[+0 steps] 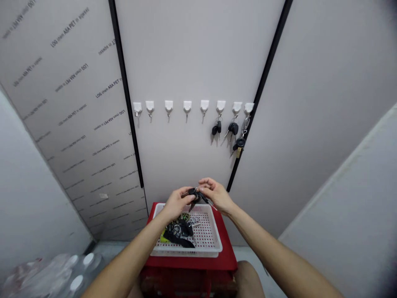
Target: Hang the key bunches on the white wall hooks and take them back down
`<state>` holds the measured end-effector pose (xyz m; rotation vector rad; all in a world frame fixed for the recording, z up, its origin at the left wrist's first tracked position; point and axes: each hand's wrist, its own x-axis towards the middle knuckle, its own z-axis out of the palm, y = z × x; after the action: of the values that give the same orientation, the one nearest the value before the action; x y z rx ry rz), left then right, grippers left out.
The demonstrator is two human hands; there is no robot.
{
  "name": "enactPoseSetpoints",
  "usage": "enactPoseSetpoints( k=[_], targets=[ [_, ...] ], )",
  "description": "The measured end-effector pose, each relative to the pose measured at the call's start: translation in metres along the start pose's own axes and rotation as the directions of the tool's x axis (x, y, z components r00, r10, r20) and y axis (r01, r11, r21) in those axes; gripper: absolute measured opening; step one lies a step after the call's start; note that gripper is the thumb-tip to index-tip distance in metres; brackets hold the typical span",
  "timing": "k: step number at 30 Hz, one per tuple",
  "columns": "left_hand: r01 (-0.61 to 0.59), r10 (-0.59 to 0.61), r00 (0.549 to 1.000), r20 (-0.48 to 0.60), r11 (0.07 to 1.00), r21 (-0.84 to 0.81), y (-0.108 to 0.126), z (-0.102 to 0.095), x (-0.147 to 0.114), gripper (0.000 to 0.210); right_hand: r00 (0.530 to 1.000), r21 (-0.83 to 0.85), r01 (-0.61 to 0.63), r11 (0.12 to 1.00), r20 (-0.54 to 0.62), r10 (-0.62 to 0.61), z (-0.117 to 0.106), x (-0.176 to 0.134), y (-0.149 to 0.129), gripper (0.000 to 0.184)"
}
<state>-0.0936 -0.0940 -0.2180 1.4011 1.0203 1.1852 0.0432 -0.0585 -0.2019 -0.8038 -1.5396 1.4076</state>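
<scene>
- My left hand (177, 204) pinches black keys (192, 192); my right hand (217, 195), loosely curled, pinches their ring (197, 188).
- Seemingly I'm orienting the ring; next calls for keeping it exposed.

Rptd "LOG" & "ASA PET" on L wall panel (84, 129)

A bunch of black-headed keys (192, 192) is held in mid-air, at 6 o'clock from the centre of the view. The keys are gathered on a thin metal ring (197, 188), seen at about 1 o'clock on the bunch. One black-headed key (203, 198) is tilted towards 4 o'clock; the other heads are crowded together, partly covered, so their number cannot be told
</scene>
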Motion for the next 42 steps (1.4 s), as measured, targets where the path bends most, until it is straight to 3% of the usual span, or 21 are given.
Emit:
enactPoseSetpoints(
  k=[7, 11, 15, 21, 23, 25, 28, 31, 32, 34, 35, 36, 39, 42],
  targets=[
    [-0.027, 0.028, 0.997, -0.076, 1.0, 0.015, 0.009, -0.002, 0.012, 0.028, 0.977, -0.387, 0.182, 0.904, -0.037, -0.212, -0.003, 0.015, -0.018, 0.011],
    [-0.088, 0.094, 0.97, -0.226, 0.995, 0.035, 0.044, -0.006, 0.035, 0.029, 0.931, -0.44, 0.27, 0.856, -0.107, -0.349, -0.006, 0.04, -0.058, 0.009],
    [-0.241, 0.274, 0.917, -0.289, 0.96, 0.145, 0.088, -0.008, 0.067, 0.03, 0.845, -0.495, 0.328, 0.804, -0.228, -0.484, -0.01, 0.075, -0.106, 0.009],
    [-0.323, 0.483, 0.806, -0.342, 0.843, 0.431, 0.134, -0.01, 0.113, 0.036, 0.699, -0.694, 0.284, 0.661, -0.322, -0.639, -0.012, 0.12, -0.155, 0.013],
    [-0.292, 0.489, 0.792, -0.365, 0.829, 0.477, 0.143, -0.01, 0.116, 0.036, 0.699, -0.757, 0.213, 0.618, -0.324, -0.638, -0.011, 0.127, -0.163, 0.014],
    [-0.228, 0.455, 0.803, -0.385, 0.831, 0.507, 0.145, -0.01, 0.113, 0.036, 0.737, -0.79, 0.152, 0.594, -0.31, -0.601, -0.01, 0.129, -0.166, 0.016],
    [-0.16, 0.397, 0.844, -0.361, 0.828, 0.537, 0.127, -0.016, 0.097, 0.037, 0.755, -0.816, 0.142, 0.56, -0.277, -0.595, -0.008, 0.117, -0.158, 0.02],
    [-0.145, 0.368, 0.886, -0.283, 0.799, 0.584, 0.08, -0.027, 0.069, 0.035, 0.708, -0.846, 0.202, 0.494, -0.222, -0.67, -0.006, 0.091, -0.126, 0.025],
    [-0.127, 0.341, 0.903, -0.263, 0.794, 0.595, 0.059, -0.031, 0.056, 0.033, 0.728, -0.855, 0.217, 0.471, -0.179, -0.661, -0.005, 0.08, -0.109, 0.026],
    [-0.064, 0.256, 0.937, -0.24, 0.797, 0.601, 0.017, -0.036, 0.028, 0.029, 0.851, -0.864, 0.23, 0.447, -0.044, -0.524, -0.001, 0.055, -0.065, 0.027],
    [-0.027, 0.211, 0.948, -0.238, 0.8, 0.6, -0.002, -0.038, 0.013, 0.026, 0.921, -0.865, 0.23, 0.447, 0.044, -0.388, 0.001, 0.042, -0.04, 0.026],
    [0.002, 0.172, 0.958, -0.23, 0.797, 0.604, -0.021, -0.038, 0.0, 0.024, 0.958, -0.859, 0.234, 0.456, 0.122, -0.26, 0.004, 0.029, -0.015, 0.023],
    [0.032, 0.096, 0.983, -0.156, 0.749, 0.662, -0.062, -0.037, -0.03, 0.021, 0.975, -0.861, 0.218, 0.459, 0.217, -0.058, 0.014, 0.002, 0.05, 0.016],
    [0.0, 0.081, 0.994, -0.072, 0.668, 0.744, -0.081, -0.035, -0.04, 0.02, 0.982, -0.919, 0.113, 0.378, 0.16, 0.095, 0.021, -0.005, 0.086, 0.021]
  ],
)
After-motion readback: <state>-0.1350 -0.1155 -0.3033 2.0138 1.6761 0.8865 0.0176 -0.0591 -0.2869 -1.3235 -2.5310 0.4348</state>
